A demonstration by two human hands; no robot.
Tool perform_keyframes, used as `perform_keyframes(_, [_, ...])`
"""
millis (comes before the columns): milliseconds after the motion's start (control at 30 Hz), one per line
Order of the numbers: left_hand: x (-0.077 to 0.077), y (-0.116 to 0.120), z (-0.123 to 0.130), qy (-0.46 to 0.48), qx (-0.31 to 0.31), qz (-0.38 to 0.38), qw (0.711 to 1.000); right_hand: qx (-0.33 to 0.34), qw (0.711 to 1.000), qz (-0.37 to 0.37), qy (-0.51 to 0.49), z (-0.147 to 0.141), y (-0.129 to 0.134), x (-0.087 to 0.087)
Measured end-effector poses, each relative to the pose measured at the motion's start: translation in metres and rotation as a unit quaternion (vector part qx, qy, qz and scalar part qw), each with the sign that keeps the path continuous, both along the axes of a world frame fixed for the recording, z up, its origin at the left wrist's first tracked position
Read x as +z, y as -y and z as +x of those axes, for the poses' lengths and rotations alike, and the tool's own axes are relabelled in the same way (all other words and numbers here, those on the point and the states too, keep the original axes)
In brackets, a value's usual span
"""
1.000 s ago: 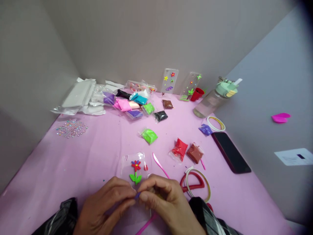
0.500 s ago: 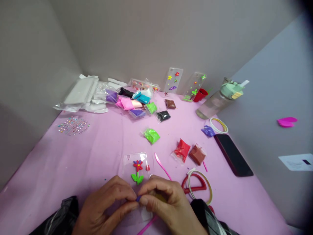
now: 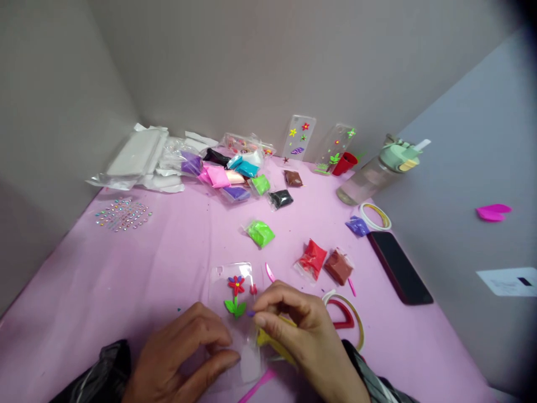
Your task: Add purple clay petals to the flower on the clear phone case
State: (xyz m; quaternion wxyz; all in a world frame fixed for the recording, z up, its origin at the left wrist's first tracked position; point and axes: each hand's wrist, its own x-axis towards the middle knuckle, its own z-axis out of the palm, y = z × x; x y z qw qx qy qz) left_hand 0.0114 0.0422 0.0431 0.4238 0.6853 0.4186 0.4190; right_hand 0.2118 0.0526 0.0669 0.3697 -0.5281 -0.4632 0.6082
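Clear phone case (image 3: 218,285) lies on the pink table (image 3: 146,268), bearing a red flower (image 3: 235,287). The right hand (image 3: 297,324) pinches a purple piece (image 3: 250,314), probably clay, between thumb and fingertips by the case's right edge; the left hand (image 3: 184,347) has thumb and fingers parted.

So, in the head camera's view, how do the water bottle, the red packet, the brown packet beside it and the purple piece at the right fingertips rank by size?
1. Water bottle
2. Red packet and brown packet: too alike to rank
3. Purple piece, just a speck at the right hand
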Motion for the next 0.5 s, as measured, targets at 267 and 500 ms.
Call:
perform_keyframes(267, [-0.033, 0.002, -0.002, -0.158, -0.053, 0.079, 0.983, 0.008, 0.976, 0.103, 0.191, 0.004, -0.026, -0.018])
perform_keyframes(500, [-0.053, 0.006, -0.013, -0.203, -0.045, 0.081, 0.975, 0.041, 0.963, 0.119, 0.239, 0.001, -0.029, -0.033])
